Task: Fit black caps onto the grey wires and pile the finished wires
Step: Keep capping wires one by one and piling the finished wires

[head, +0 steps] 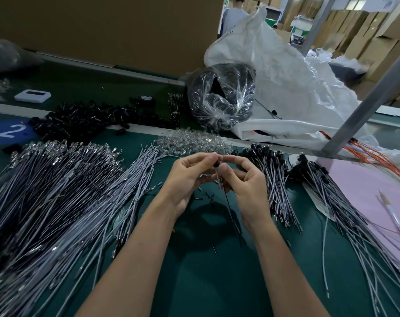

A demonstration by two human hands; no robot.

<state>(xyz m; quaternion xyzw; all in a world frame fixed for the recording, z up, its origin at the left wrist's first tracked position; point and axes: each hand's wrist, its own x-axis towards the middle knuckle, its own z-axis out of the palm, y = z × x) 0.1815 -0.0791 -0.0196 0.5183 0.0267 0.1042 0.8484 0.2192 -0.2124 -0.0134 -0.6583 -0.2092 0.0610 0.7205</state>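
Black cap (216, 164), half hidden, pinched by left hand (187, 177); right hand (244, 181) pinches the blurred wire (228, 207).

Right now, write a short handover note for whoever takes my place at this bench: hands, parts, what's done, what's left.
Left hand: grip pinches a black cap.
Right hand: pinches the wire just below it; the rest hangs down.
Loose caps: heap, far left. Uncapped wires: large pile, left.
Done: capped wires in two piles, right.
To do: finish this one, pile it right, work through the left pile.
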